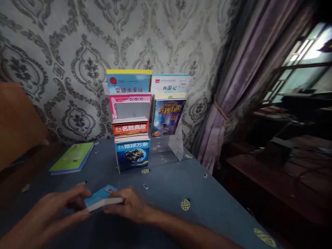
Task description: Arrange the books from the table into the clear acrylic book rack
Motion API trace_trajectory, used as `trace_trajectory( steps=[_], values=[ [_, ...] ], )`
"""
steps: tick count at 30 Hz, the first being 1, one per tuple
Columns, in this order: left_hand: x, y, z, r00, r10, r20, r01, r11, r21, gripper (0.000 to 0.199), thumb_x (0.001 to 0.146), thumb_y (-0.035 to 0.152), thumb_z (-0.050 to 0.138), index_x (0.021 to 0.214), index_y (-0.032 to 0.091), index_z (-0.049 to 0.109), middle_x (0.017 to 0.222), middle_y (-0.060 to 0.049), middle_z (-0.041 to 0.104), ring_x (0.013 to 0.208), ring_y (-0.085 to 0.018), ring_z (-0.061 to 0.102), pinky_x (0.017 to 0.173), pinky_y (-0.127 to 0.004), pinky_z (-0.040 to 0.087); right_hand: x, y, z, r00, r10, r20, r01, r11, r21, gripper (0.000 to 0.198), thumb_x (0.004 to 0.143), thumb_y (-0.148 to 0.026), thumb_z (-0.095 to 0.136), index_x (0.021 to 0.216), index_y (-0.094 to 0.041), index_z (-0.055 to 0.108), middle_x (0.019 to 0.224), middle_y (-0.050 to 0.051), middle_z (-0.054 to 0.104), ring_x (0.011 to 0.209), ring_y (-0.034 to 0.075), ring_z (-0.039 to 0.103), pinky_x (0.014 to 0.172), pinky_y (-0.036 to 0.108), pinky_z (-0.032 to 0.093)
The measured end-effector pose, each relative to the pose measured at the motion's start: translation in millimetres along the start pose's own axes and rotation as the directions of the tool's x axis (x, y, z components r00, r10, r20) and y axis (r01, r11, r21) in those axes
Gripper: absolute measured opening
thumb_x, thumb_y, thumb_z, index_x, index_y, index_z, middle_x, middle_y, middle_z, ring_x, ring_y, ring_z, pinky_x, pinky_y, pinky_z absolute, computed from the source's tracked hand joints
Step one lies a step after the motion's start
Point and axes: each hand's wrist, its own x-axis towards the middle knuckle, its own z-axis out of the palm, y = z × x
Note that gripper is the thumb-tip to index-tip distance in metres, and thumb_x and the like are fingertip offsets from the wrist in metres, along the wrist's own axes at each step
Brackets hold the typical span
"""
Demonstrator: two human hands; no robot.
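A small blue book (100,195) is held above the near side of the table, its pale page edge facing me and a barcode on its upper side. My right hand (131,204) grips its right end between thumb and fingers. At the book's left end is my left hand (66,207), slightly blurred, with thumb and fingers apart; whether its thumb touches the book I cannot tell. Beyond the hands stands a clear display rack (177,147). In its left column are a blue earth-cover book (132,154), an orange-red book (131,128) and a grey-backed book (133,110).
Higher in the rack are a light-blue book (129,81) and a white book (169,83); a dark-blue book (168,117) stands at right. Green and blue books (74,157) lie on the blue tablecloth (166,186). A purple curtain (215,138) hangs right, beside a patterned wall.
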Motion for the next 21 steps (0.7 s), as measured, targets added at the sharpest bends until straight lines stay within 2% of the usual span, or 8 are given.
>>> trace_trajectory(
  steps=[1,3,6,9,11,14,18,21],
  values=[
    [3,-3,0,0.998,-0.032,-0.051,0.029,0.998,-0.056,0.029,0.080,0.055,0.068,0.103,0.039,0.073,0.089,0.003,0.077,0.077,-0.020,0.072,0.067,-0.025,0.056,-4,-3,-9,0.998,0.043,-0.047,-0.036,0.990,0.136,0.049,0.076,-0.064,0.073,0.090,-0.018,0.078,0.078,0.000,0.074,0.071,0.015,0.066,0.069,0.027,0.052],
    [7,-7,4,0.993,-0.098,-0.067,0.089,0.987,-0.135,0.037,0.076,0.060,0.070,0.107,0.042,0.074,0.100,0.002,0.078,0.086,-0.025,0.073,0.071,-0.028,0.059,-13,-8,-27,0.988,0.110,-0.105,-0.066,0.932,0.355,0.050,0.068,-0.063,0.080,0.091,-0.019,0.078,0.085,0.001,0.076,0.076,0.017,0.068,0.075,0.030,0.054],
    [14,-2,20,0.992,-0.101,0.077,0.117,0.966,-0.232,0.038,0.076,0.062,0.067,0.103,0.038,0.077,0.087,0.000,0.079,0.081,-0.027,0.073,0.070,-0.033,0.062,-29,-10,-47,0.974,0.182,-0.135,-0.093,0.864,0.495,0.048,0.064,-0.056,0.086,0.093,-0.019,0.079,0.094,0.005,0.078,0.085,0.019,0.071,0.086,0.037,0.056],
    [24,18,46,0.965,-0.051,0.255,0.137,0.934,-0.331,0.043,0.081,0.065,0.058,0.096,0.030,0.079,0.078,-0.003,0.077,0.067,-0.024,0.070,0.060,-0.032,0.061,-46,-5,-58,0.960,0.217,-0.177,-0.091,0.839,0.537,0.049,0.066,-0.056,0.085,0.094,-0.017,0.079,0.094,0.007,0.079,0.087,0.021,0.073,0.088,0.040,0.057],
    [34,35,62,0.960,-0.037,0.277,0.140,0.921,-0.364,0.048,0.084,0.066,0.053,0.092,0.026,0.078,0.080,-0.005,0.077,0.060,-0.021,0.067,0.056,-0.029,0.059,-56,-4,-68,0.960,0.200,-0.194,-0.075,0.856,0.512,0.049,0.070,-0.057,0.082,0.096,-0.016,0.078,0.096,0.007,0.079,0.092,0.023,0.073,0.091,0.042,0.057],
    [55,63,74,0.976,0.003,0.216,0.073,0.937,-0.341,0.046,0.085,0.062,0.052,0.084,0.021,0.074,0.080,-0.005,0.076,0.064,-0.020,0.068,0.059,-0.028,0.058,-69,-9,-97,0.974,0.139,-0.180,-0.064,0.927,0.369,0.048,0.079,-0.059,0.074,0.100,-0.016,0.078,0.099,0.007,0.079,0.097,0.024,0.072,0.095,0.045,0.055],
    [95,105,73,0.991,0.085,0.102,-0.052,0.957,-0.286,0.042,0.088,0.053,0.050,0.096,0.019,0.073,0.089,-0.005,0.077,0.076,-0.020,0.070,0.067,-0.028,0.058,-83,-30,-162,0.978,0.072,-0.195,-0.053,0.994,0.099,0.042,0.087,-0.056,0.065,0.101,-0.017,0.076,0.096,0.005,0.078,0.095,0.022,0.071,0.092,0.045,0.058],
    [131,145,70,0.988,0.151,0.015,-0.139,0.942,-0.305,0.041,0.090,0.046,0.048,0.108,0.016,0.069,0.102,-0.007,0.076,0.082,-0.020,0.070,0.069,-0.029,0.060,-84,-52,-218,0.959,0.023,-0.281,-0.042,0.997,-0.063,0.034,0.087,-0.049,0.067,0.097,-0.018,0.075,0.090,0.004,0.077,0.081,0.018,0.070,0.074,0.036,0.062]
  ],
)
